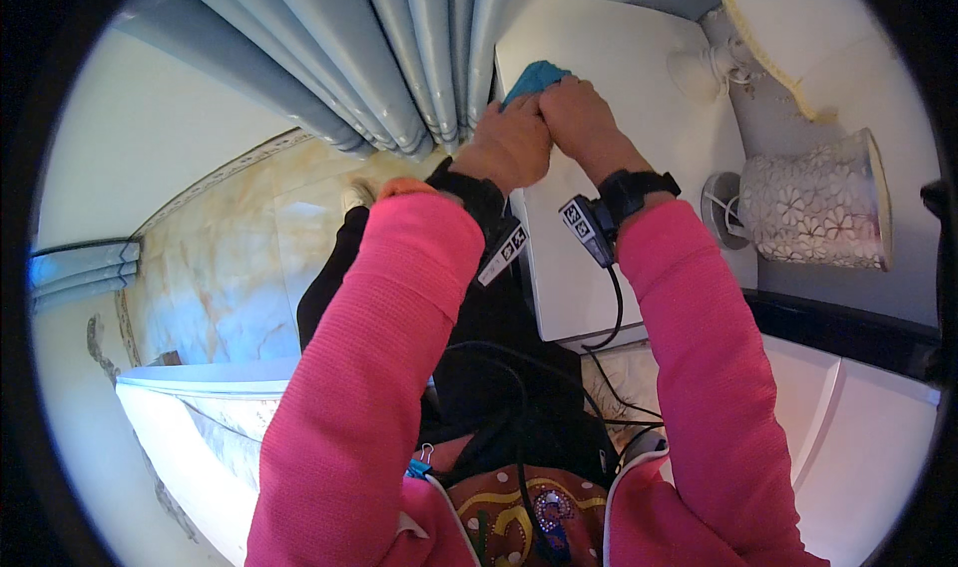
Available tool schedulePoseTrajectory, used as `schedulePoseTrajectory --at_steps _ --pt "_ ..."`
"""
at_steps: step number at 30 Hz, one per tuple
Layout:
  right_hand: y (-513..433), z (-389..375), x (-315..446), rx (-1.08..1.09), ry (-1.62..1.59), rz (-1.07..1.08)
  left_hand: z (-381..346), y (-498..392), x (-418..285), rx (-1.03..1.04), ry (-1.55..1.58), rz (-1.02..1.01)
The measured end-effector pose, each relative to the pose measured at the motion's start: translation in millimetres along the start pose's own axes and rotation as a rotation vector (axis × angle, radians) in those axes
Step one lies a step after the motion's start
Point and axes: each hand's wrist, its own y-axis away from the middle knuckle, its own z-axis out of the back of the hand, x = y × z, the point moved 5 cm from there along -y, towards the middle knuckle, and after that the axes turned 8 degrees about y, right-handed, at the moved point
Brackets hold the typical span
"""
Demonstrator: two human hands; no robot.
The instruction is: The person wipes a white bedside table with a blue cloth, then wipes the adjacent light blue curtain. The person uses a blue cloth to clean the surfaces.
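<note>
A blue cloth (536, 80) is bunched at the left part of a white tabletop (584, 282), near its far end. My left hand (510, 142) grips the near side of the cloth, its fingers largely hidden. Against it, my right hand (576, 114) has its fingers curled over the cloth's right edge. Both wrists wear black straps with small devices that bear printed marks, and a black cable runs from the right one.
Blue curtains (404, 58) hang just left of the table. On its right side stand a lamp with a flower-patterned shade (812, 200) and another lamp's white base (696, 73). Loose black cables (621, 395) hang near my body. A marble-patterned floor (224, 267) shows at left.
</note>
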Motion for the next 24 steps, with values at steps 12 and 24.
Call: schedulePoseTrajectory --at_steps 12,24 --pt "148.4 -25.4 -59.1 -0.035 0.068 -0.233 -59.8 23.9 -132.7 0.182 0.035 -0.100" --pt "303.4 -32.8 -29.0 0.145 -0.042 -0.336 -79.2 115.6 -211.1 0.293 0.104 -0.391"
